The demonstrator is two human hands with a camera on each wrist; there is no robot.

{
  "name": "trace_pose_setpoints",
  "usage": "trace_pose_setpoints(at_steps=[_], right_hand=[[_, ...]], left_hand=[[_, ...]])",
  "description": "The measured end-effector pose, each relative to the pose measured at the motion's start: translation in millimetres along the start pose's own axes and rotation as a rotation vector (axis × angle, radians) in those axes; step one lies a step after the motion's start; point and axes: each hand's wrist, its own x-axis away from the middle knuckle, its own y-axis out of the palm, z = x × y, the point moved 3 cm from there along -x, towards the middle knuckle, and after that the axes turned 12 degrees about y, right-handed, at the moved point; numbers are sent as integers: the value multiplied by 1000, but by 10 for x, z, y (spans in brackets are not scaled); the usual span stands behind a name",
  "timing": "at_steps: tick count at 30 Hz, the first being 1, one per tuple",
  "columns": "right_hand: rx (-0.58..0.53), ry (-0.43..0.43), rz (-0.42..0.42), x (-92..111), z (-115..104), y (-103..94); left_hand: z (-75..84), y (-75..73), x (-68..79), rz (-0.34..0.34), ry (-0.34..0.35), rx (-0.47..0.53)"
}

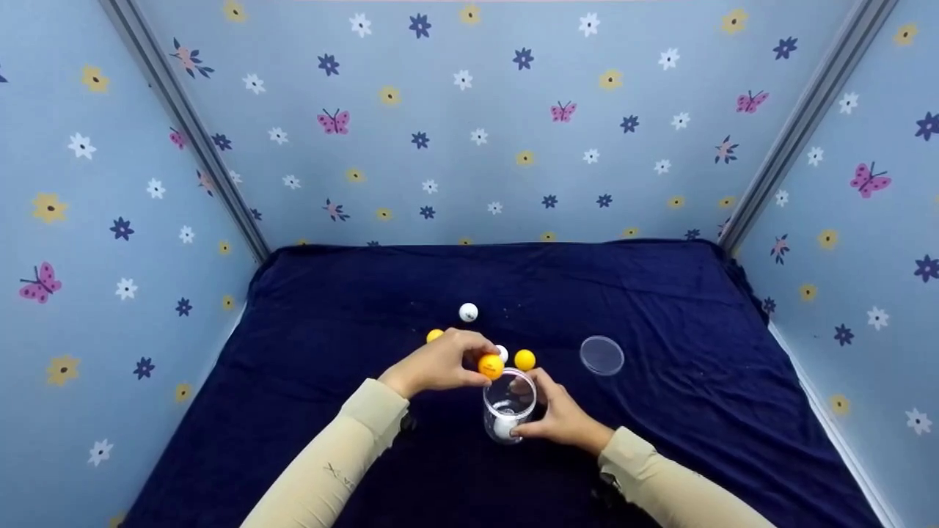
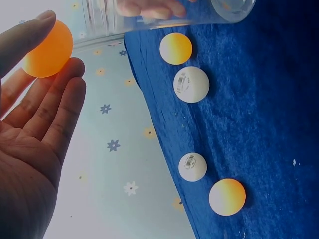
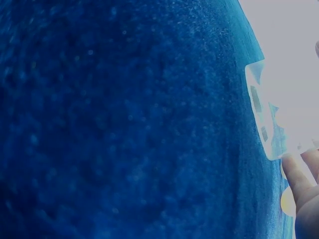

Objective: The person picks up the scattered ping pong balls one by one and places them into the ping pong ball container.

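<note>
My left hand (image 1: 445,361) pinches an orange ping-pong ball (image 1: 491,366) between thumb and fingers, just over the rim of a clear plastic jar (image 1: 499,400). In the left wrist view the thumb and fingertips press the ball (image 2: 49,52) beside the jar's mouth. The right hand (image 1: 566,418) grips the jar from its right side, thumb in front and fingers behind. Inside, low in the jar, lies a white ball (image 1: 502,427). Only some fingers (image 3: 298,180) and part of the washed-out jar show at the right edge of the right wrist view.
Loose on the dark blue cloth (image 1: 352,293) lie a white ball (image 1: 468,312), an orange ball (image 1: 524,360), a partly hidden white ball (image 1: 503,353) and another orange ball (image 1: 434,335) behind the left hand. A clear round lid (image 1: 602,356) lies to the right. Flowered walls (image 1: 469,132) enclose the cloth.
</note>
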Motion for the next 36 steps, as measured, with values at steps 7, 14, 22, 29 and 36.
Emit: trace_pose_setpoints(at_steps=[7,14,22,29,36], right_hand=[[20,-4,2,-3,17,-3],[22,-11,-4,5,-29,-2],[25,-20,0,12,-27,3],[33,-18,10,10,-19,3],[31,-20,13,8,-24,3]], left_hand=[[29,67,-12,-13,11,43],[25,123,-32,-13,17,37],[9,178,-50,-31,38,-6],[-12,220,-71,-84,42,-54],[-13,254,-88,-124,27,-79]])
